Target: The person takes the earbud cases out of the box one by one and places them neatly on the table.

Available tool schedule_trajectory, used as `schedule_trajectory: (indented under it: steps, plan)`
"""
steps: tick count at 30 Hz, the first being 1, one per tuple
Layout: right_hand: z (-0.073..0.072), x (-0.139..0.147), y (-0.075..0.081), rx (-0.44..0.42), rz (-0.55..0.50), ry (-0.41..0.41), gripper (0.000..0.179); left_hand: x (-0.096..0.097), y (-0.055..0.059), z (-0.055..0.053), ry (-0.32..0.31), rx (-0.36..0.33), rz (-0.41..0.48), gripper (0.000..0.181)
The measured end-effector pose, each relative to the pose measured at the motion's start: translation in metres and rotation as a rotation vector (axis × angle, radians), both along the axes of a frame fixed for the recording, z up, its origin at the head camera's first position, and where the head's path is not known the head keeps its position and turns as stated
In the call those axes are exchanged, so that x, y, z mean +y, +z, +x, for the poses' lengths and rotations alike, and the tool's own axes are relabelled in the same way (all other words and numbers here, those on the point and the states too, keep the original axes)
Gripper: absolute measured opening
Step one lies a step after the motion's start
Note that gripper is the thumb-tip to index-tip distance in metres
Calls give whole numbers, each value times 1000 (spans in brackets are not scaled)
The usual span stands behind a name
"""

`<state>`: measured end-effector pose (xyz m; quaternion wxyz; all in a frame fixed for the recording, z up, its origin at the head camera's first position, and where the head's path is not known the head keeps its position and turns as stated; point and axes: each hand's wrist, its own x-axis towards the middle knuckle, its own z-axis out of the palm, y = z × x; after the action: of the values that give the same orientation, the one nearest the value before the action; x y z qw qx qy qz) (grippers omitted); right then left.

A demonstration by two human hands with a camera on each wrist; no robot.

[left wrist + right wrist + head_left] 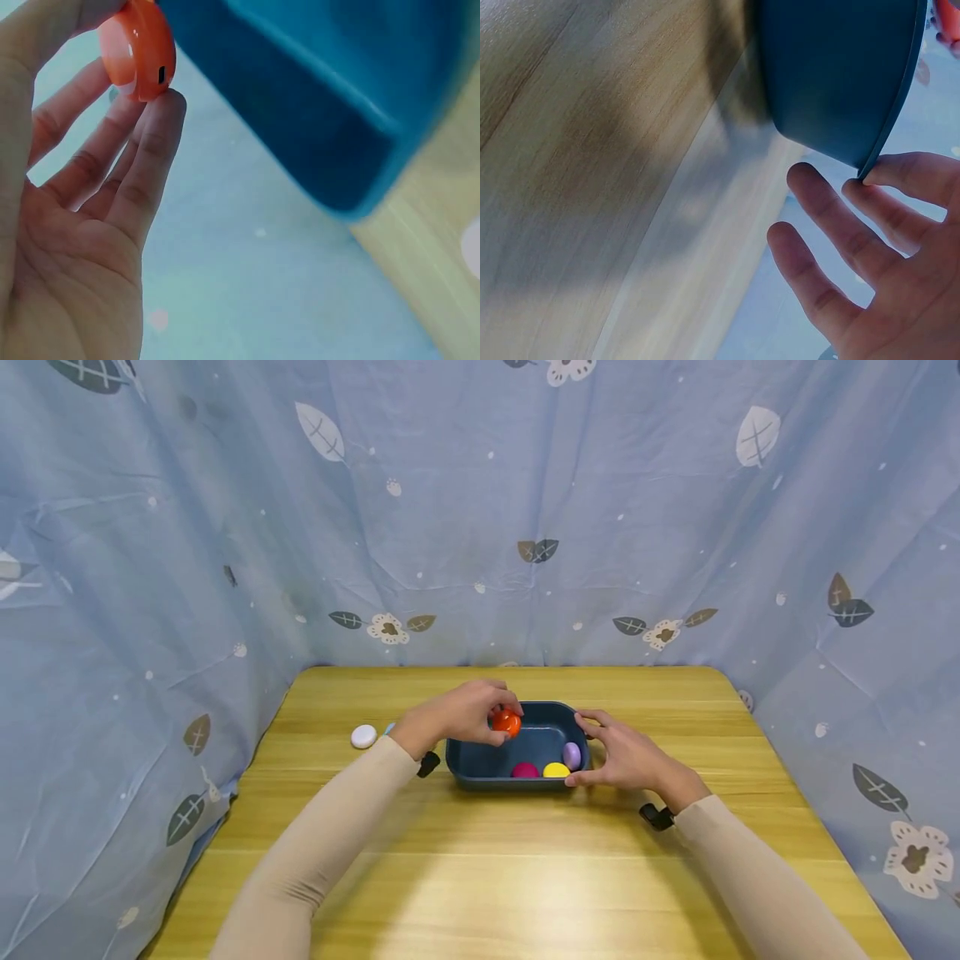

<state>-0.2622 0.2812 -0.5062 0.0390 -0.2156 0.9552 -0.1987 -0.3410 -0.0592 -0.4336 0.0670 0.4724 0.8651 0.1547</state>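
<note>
My left hand [471,714] pinches a glossy orange round case [506,722] between thumb and fingertips, above the left part of a dark blue rectangular box [517,784]. A small dark slot shows on the side of the orange case [154,60] in the left wrist view. Inside the box lie a magenta round piece [525,770], a yellow one [557,770] and a purple one [572,756], gathered toward the front right. My right hand [626,756] holds the box's right end by the rim, its thumb near the front corner; other fingers stand apart from the wall in the right wrist view.
A white round piece [363,737] lies on the wooden table [525,877] left of the box. Beside it, a light blue piece [389,727] is mostly hidden by the left wrist. Patterned blue curtains [480,510] surround the table at the back and sides.
</note>
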Motion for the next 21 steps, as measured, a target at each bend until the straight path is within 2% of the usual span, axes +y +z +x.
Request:
schedule_trajectory:
  steps: [5,8,13,18,21]
  plan:
    - [0,-1,0,1,9,5,130,-32,4,8,56,21,52,38]
    - [0,-1,2,2,9,3,130,-51,1,13,110,11,83,37]
    - [0,-1,2,4,12,5,131,-82,-7,22,201,-17,136,35]
    - [1,-2,1,-1,17,7,130,-110,-19,30,230,29,175,34]
    - [0,-2,2,-1,13,5,130,-125,-27,33,258,12,184,34]
